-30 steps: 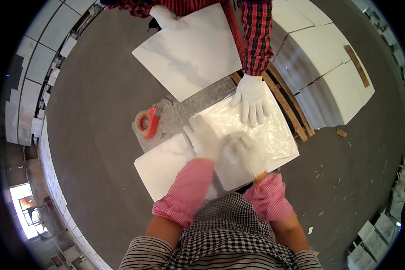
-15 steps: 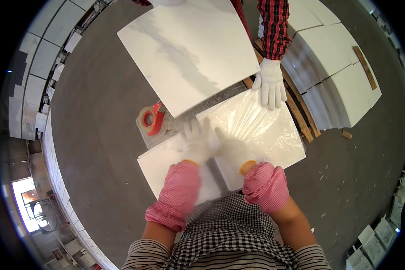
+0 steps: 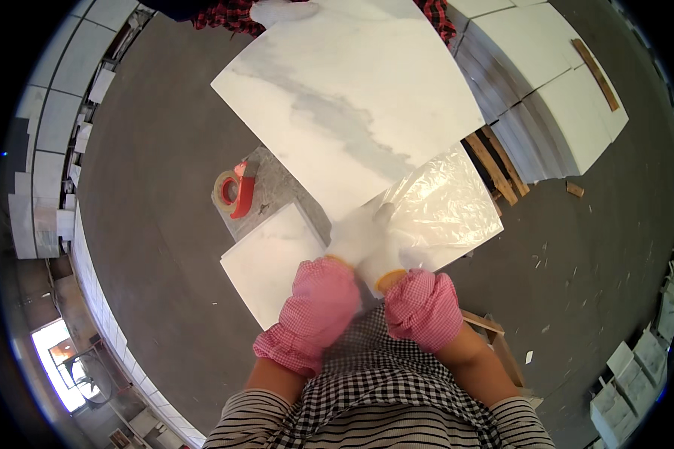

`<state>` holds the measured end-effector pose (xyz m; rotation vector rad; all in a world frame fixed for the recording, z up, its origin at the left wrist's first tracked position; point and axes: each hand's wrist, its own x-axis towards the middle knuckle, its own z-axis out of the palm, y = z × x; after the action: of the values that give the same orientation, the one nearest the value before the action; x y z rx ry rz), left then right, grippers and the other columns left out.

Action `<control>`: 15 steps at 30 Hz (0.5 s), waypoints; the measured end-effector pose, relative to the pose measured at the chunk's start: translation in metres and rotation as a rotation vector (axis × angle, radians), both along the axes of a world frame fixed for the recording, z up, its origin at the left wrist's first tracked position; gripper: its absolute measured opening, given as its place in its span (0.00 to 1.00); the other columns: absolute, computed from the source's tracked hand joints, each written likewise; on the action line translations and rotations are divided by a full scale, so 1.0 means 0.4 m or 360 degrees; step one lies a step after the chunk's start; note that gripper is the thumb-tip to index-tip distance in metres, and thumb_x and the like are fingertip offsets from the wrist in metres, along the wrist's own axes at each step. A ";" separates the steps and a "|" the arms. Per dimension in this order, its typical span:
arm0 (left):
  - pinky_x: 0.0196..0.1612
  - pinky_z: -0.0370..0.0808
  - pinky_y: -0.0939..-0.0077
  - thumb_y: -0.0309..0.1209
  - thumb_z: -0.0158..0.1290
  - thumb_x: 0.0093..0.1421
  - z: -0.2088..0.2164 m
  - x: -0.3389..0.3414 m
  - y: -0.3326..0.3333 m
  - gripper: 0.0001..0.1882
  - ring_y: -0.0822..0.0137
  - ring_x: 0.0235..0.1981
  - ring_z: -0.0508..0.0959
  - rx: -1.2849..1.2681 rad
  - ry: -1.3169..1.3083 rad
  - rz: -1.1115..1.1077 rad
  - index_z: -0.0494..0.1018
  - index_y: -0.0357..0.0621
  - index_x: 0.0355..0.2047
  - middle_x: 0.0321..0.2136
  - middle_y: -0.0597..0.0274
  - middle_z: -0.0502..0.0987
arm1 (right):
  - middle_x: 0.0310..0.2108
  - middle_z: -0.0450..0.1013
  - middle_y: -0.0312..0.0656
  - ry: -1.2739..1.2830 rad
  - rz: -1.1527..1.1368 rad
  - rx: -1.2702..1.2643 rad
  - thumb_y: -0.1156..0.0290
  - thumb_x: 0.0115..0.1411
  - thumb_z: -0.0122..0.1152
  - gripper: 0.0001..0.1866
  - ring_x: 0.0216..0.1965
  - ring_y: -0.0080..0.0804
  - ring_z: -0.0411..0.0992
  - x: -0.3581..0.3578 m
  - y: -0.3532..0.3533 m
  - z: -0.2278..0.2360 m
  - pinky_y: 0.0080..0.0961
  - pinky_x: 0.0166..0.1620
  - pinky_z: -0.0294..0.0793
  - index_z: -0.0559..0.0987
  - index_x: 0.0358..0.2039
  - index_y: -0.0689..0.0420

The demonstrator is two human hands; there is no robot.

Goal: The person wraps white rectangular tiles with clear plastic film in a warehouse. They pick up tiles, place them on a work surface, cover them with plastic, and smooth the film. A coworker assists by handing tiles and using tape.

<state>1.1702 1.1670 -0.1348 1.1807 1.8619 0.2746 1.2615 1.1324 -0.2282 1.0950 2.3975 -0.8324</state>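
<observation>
My left hand (image 3: 348,233) and my right hand (image 3: 384,251), both in white gloves with yellow cuffs, are close together at the near left edge of a white tile stack under clear plastic film (image 3: 449,206). Motion smears their fingers, so their grip does not show. A smaller stack of white tiles (image 3: 266,266) lies left of my left hand. Beyond my hands, a large white marble-patterned tile (image 3: 337,112) with a grey vein partly covers the film-wrapped stack. A co-worker's white-gloved hand (image 3: 284,11) is at its far edge.
A red tape dispenser (image 3: 240,196) lies on a grey work surface (image 3: 266,176) at the left. Tall stacks of white tiles (image 3: 547,97) stand at the far right beside wooden slats (image 3: 494,165). More tiles (image 3: 629,382) stand at the lower right, and scraps litter the floor.
The co-worker's gloved hand has left the film. The large tile now reaches further right and nearer, over part of the film-wrapped stack. My hands have drawn closer together, the left one moving right.
</observation>
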 end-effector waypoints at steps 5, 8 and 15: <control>0.71 0.54 0.39 0.53 0.47 0.71 -0.165 -0.036 -0.036 0.29 0.41 0.63 0.73 0.0220 0.0525 0.0019 0.78 0.46 0.59 0.52 0.43 0.82 | 0.44 0.83 0.54 0.0301 -0.0271 -0.0326 0.63 0.67 0.58 0.23 0.45 0.55 0.81 0.045 -0.141 0.089 0.47 0.53 0.79 0.77 0.60 0.58; 0.70 0.51 0.32 0.52 0.51 0.69 -0.179 -0.015 -0.029 0.29 0.36 0.70 0.62 0.0603 0.0929 -0.0039 0.78 0.44 0.58 0.62 0.41 0.74 | 0.49 0.81 0.55 0.0257 -0.0267 -0.0999 0.57 0.69 0.56 0.21 0.49 0.54 0.81 0.127 -0.187 0.183 0.43 0.55 0.80 0.80 0.53 0.60; 0.68 0.57 0.38 0.50 0.57 0.63 -0.230 -0.015 -0.032 0.36 0.29 0.69 0.56 0.0437 0.1396 -0.0209 0.74 0.33 0.61 0.70 0.29 0.59 | 0.44 0.79 0.52 0.0871 -0.0883 0.0114 0.60 0.67 0.58 0.18 0.45 0.52 0.78 0.135 0.054 0.331 0.52 0.44 0.77 0.79 0.52 0.55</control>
<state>1.1643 1.1543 -0.2269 1.7922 2.5216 -0.0960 1.3155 1.1541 -0.0957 1.7992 2.5815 -1.3837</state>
